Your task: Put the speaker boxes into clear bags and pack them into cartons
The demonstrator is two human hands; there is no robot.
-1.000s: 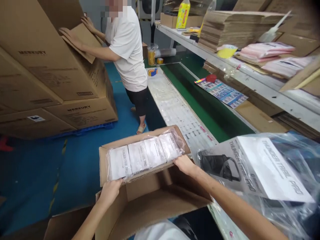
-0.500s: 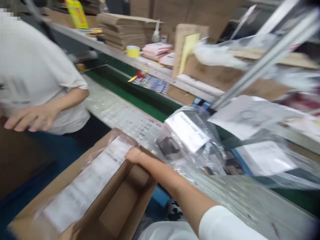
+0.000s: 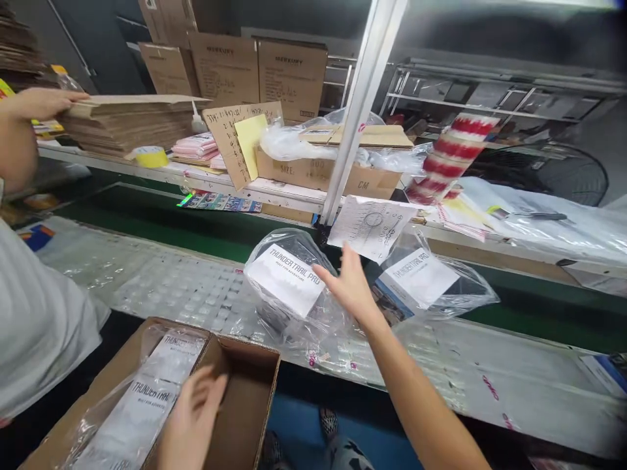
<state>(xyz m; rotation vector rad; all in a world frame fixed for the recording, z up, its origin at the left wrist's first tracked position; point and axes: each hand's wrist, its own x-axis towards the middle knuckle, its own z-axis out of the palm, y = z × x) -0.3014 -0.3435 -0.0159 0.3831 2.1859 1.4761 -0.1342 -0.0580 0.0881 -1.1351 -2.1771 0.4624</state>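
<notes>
My right hand point(image 3: 347, 282) is open, fingers spread, stretched out over the work surface between two bagged white "Thunder Trail Pro" boxes, the nearer one point(image 3: 289, 279) just left of it and another point(image 3: 421, 281) to its right. My left hand point(image 3: 193, 418) is open too, low over an open cardboard carton point(image 3: 245, 398) that holds bagged white boxes point(image 3: 147, 398) standing along its left side. Neither hand holds anything.
A co-worker in a white shirt point(image 3: 34, 320) stands close on the left, one hand point(image 3: 42, 101) on a stack of flat cardboard point(image 3: 127, 121). A green conveyor belt point(image 3: 161, 225) runs behind the bubble-wrap-covered bench. A slanted metal post point(image 3: 357, 111), tape rolls point(image 3: 450, 156) and cartons stand behind it.
My view swung right along the bench. My right hand let go of the carton's packs and reached toward the bagged boxes; my left hand came off the packs.
</notes>
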